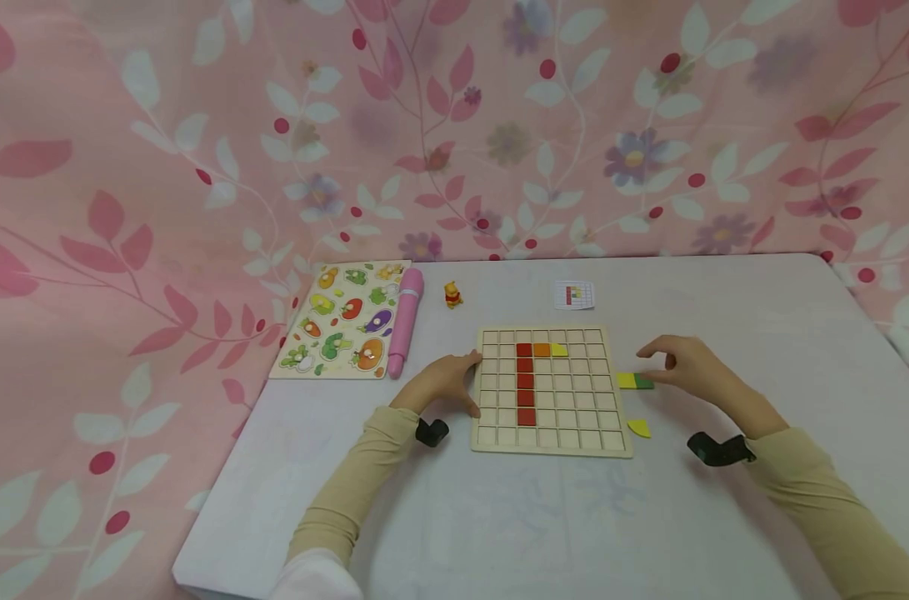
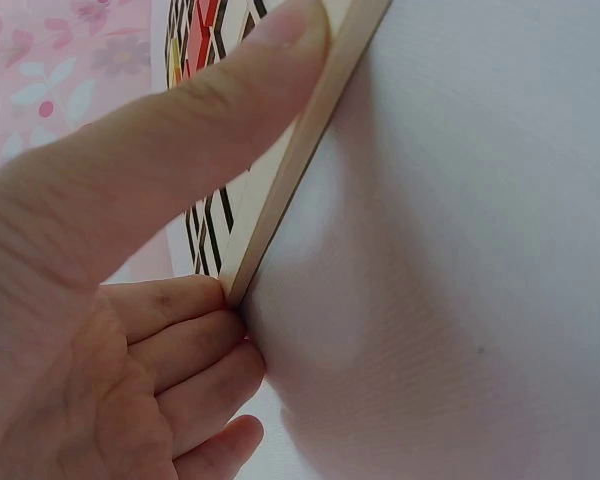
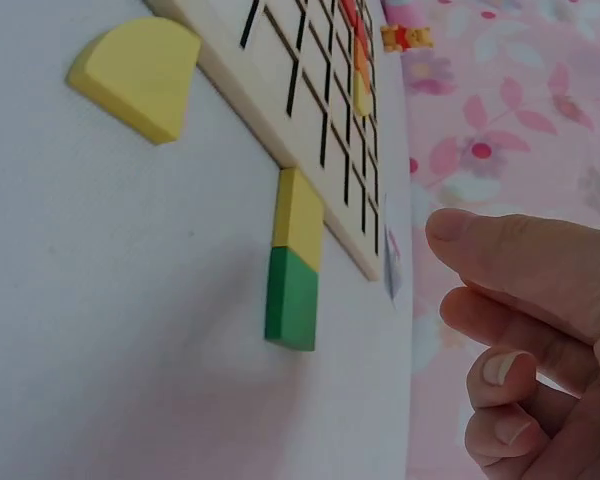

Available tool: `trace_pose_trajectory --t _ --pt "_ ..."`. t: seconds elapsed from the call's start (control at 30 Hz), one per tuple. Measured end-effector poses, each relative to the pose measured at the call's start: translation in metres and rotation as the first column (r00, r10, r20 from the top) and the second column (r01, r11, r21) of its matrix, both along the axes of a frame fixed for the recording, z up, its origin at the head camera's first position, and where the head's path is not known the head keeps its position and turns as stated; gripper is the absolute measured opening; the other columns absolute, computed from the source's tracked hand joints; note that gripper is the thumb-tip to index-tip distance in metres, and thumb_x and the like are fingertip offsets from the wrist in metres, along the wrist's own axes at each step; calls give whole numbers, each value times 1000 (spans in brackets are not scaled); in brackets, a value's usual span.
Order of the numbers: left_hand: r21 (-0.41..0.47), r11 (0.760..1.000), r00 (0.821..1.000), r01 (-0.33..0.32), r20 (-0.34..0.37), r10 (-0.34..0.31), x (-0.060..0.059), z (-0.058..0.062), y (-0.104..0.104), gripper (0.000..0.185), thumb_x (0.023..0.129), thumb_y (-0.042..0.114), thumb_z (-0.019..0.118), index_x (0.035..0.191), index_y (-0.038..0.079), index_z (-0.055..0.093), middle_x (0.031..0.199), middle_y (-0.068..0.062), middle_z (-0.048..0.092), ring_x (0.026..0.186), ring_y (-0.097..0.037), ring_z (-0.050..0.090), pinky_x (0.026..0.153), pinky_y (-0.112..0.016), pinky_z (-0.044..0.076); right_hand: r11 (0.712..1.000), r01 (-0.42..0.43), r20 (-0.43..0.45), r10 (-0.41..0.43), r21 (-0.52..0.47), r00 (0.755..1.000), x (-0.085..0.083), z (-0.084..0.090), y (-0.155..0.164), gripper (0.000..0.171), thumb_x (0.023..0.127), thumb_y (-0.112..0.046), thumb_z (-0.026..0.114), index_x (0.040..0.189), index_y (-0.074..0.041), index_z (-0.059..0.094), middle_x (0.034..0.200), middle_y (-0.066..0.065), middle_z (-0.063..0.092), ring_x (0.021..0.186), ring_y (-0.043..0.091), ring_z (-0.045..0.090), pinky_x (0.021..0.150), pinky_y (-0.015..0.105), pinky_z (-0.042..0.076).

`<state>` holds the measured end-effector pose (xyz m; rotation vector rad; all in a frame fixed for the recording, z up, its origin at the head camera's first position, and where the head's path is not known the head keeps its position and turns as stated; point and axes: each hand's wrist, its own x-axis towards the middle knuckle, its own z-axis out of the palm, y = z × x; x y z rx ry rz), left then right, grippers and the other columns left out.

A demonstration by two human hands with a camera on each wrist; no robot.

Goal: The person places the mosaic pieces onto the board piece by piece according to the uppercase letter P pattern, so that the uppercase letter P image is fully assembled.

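Observation:
The wooden grid board (image 1: pixel 499 443) lies flat on the table. It holds a column of red square tiles (image 1: pixel 526 381), with an orange tile (image 1: pixel 541 350) and a yellow tile (image 1: pixel 559 350) beside the top one. My left hand (image 1: pixel 442 382) rests against the board's left edge, thumb and fingers spread along it. Over the table right of the board, my right hand (image 1: pixel 690 367) hovers with thumb and forefinger slightly apart and nothing between them. Below it are a yellow tile (image 3: pixel 300 215) and a green tile (image 3: pixel 292 300), touching end to end. A yellow quarter-round tile (image 3: pixel 140 70) lies nearby.
A small printed pattern card (image 1: pixel 574 295) lies behind the board. Further left stand a bear figurine (image 1: pixel 452 295), a pink stick-like object (image 1: pixel 405 325) and a vegetable puzzle board (image 1: pixel 342 321). A floral curtain (image 1: pixel 499 125) hangs behind the table.

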<state>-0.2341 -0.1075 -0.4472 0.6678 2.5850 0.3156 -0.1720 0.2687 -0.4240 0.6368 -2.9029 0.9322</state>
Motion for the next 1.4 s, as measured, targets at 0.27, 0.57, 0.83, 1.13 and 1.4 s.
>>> trace_pose_trajectory --t 0.27,0.57,0.83,1.13,1.4 --pt "9 1000 1000 2 5 -2 1 2 0 104 56 36 84 140 10 30 141 -10 30 123 -28 33 100 -35 27 999 19 136 -24 41 990 -4 -18 9 34 72 -8 72 102 6 62 95 15 60 62 16 41 47 26 37" --pt "22 1000 1000 0 0 0 0 0 -1 103 55 36 84 140 10 31 142 -9 29 124 -27 33 100 -35 27 999 9 141 -15 46 990 -7 -28 9 36 68 -7 76 99 8 62 91 13 58 61 15 42 49 26 40" --pt "24 1000 1000 -9 12 9 0 -1 -1 103 56 36 84 140 11 29 142 -8 28 125 -26 31 101 -34 25 998 25 144 -32 54 989 -9 -38 12 26 70 -7 74 91 5 65 84 8 56 63 16 46 54 28 41" --pt "26 999 1000 -22 12 21 1 1 0 103 57 35 84 140 11 29 143 -8 27 125 -25 31 101 -34 25 997 40 143 -49 63 989 -13 -39 12 24 70 -6 72 88 6 62 77 5 56 64 17 45 53 29 40" --pt "25 1000 1000 -8 12 7 1 1 0 103 57 34 84 140 10 29 142 -8 27 126 -26 30 102 -33 24 994 79 130 -88 79 988 -17 -33 11 25 69 -6 72 89 6 62 78 8 57 63 18 45 50 28 40"
